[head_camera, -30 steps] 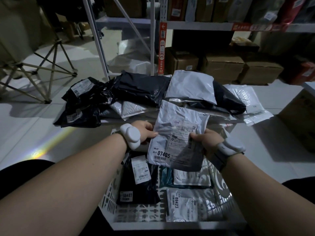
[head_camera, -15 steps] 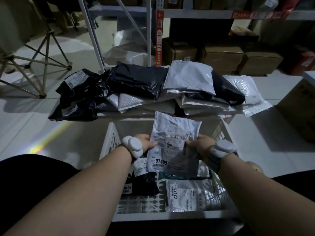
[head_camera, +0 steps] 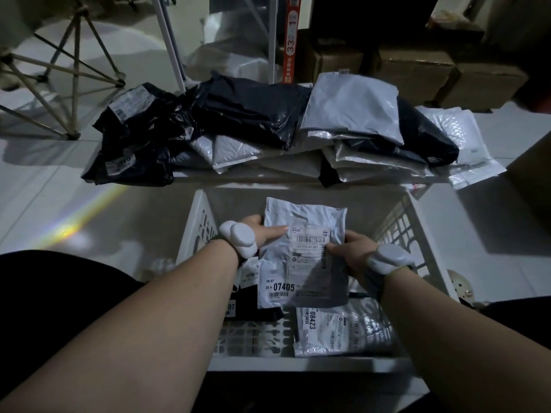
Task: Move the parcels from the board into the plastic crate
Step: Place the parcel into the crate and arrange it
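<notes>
A grey parcel marked 07405 hangs low inside the white plastic crate. My left hand pinches its left edge, thumb on top. My right hand grips its right edge over the label. Beneath it in the crate lie a black parcel on the left and a clear-wrapped parcel marked 08423 at the front right. Beyond the crate, a pile of black parcels and grey parcels covers the board.
A bubble mailer lies at the board's right end. Cardboard boxes stand under a shelf rack at the back. A folding frame stands at the far left on the pale floor. A cardboard box edge is at the right.
Both hands have lowered the 07405 parcel from above the crate's rim down into the crate, toward the parcels lying there.
</notes>
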Motion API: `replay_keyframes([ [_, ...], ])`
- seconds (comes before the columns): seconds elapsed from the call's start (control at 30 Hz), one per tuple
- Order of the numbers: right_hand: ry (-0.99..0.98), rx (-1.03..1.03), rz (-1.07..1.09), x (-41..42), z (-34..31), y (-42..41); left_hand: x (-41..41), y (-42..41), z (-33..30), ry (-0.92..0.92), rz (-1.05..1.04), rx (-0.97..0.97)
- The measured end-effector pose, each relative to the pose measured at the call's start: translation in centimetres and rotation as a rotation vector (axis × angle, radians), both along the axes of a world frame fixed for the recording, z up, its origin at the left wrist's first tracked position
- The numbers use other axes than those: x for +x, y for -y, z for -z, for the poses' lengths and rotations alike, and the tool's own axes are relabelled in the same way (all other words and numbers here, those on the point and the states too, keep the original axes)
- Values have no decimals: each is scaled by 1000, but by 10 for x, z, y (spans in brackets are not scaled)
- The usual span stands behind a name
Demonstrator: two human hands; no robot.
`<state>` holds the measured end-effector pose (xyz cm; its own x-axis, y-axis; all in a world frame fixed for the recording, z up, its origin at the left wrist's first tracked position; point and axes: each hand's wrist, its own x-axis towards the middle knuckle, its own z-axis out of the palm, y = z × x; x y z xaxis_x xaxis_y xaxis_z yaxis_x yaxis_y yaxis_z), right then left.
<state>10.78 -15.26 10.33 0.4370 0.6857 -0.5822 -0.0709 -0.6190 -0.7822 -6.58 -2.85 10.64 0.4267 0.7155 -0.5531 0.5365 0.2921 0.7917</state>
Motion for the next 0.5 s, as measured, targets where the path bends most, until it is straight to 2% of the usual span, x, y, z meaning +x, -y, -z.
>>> replay_keyframes([
  [0.07, 112, -36, -88, -3, 1, 0, 1, -2, 7, -13, -22, 65],
  [0.13, 213, -63, -186, -3, 7, -3, 4, -5, 10, -87, 37, 217],
  [0.23, 313, -73, -327, -9, 7, -2, 9, -5, 5, -249, 297, 441],
  [0.3, 287, -62, -373, -12, 8, -4, 15, 0, -3, -316, 516, 462],
  [0.37, 191, -51, -348, -16, 9, -8, 17, 3, -4, -384, 638, 443],
  [0.5, 50, 5, -207, -16, 20, -15, 9, -6, 5, -317, 523, 293],
])
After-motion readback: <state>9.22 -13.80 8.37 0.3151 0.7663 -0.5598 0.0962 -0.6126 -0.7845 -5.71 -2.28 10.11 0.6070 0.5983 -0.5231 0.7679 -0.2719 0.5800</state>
